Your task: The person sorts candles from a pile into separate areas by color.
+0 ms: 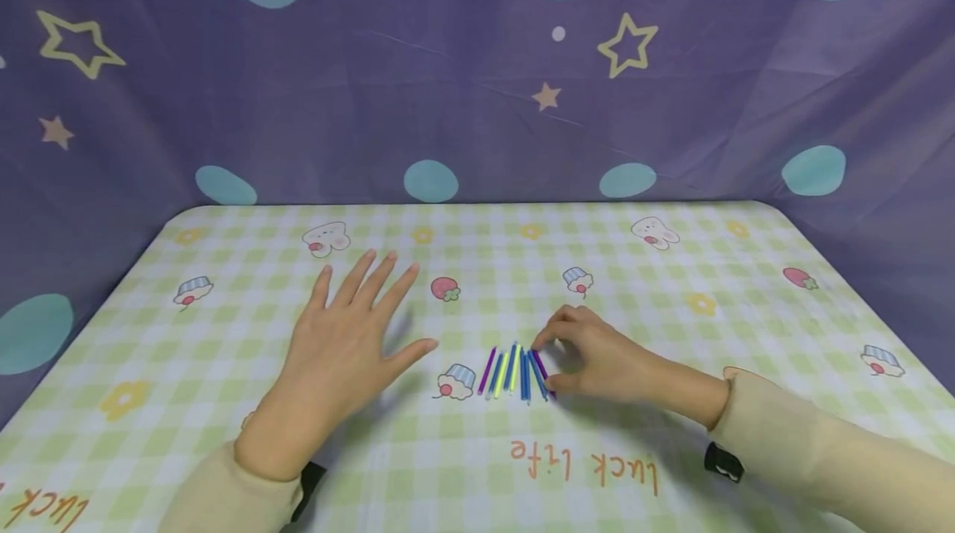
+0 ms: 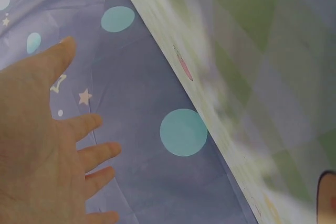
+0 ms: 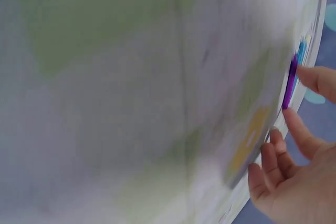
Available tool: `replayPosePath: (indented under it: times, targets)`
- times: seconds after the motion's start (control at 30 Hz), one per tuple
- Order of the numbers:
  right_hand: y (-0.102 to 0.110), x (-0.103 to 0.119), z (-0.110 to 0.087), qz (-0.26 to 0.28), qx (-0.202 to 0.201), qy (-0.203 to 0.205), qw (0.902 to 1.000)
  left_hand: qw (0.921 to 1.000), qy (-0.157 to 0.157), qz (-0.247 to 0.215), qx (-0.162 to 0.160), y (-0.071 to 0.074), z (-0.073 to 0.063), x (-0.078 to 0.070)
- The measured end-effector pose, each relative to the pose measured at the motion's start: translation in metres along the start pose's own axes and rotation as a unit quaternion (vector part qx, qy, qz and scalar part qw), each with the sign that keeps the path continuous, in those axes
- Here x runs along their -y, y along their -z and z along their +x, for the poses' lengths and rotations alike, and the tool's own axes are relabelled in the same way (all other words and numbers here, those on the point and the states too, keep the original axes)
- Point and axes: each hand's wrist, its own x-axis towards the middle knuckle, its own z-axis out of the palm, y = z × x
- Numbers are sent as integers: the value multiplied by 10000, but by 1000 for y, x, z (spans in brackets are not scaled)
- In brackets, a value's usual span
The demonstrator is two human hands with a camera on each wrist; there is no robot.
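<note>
Several thin sticks (image 1: 511, 370) in purple, blue and yellow lie side by side in a loose row on the tablecloth. My right hand (image 1: 600, 355) is at the row's right end, where thumb and index finger pinch a purple stick (image 3: 290, 83) by its two ends; its other fingers are bent. To the left of the row is my left hand (image 1: 343, 342), palm down with its fingers spread and straight. It holds nothing and seems to hover over the cloth. The left wrist view shows the left hand's fingers (image 2: 100, 156) stretched out, with no stick near them.
A green-and-white checked tablecloth (image 1: 656, 450) printed with cupcakes, strawberries and rabbits covers the table. Behind the far edge hangs a purple curtain (image 1: 448, 85) with stars and teal ovals. The sticks lie near the middle of the table.
</note>
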Motion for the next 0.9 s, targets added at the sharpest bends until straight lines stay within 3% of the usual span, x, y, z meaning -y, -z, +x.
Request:
replayPosePath:
  times: [0.23, 0.9]
  targets:
    - [-2, 9, -5, 52, -35, -291, 9996, 10000, -33, 30, -87, -2, -1, 0]
    - [4, -5, -8, 89, -294, -247, 9992, 9999, -74, 42, 63, -2, -3, -4]
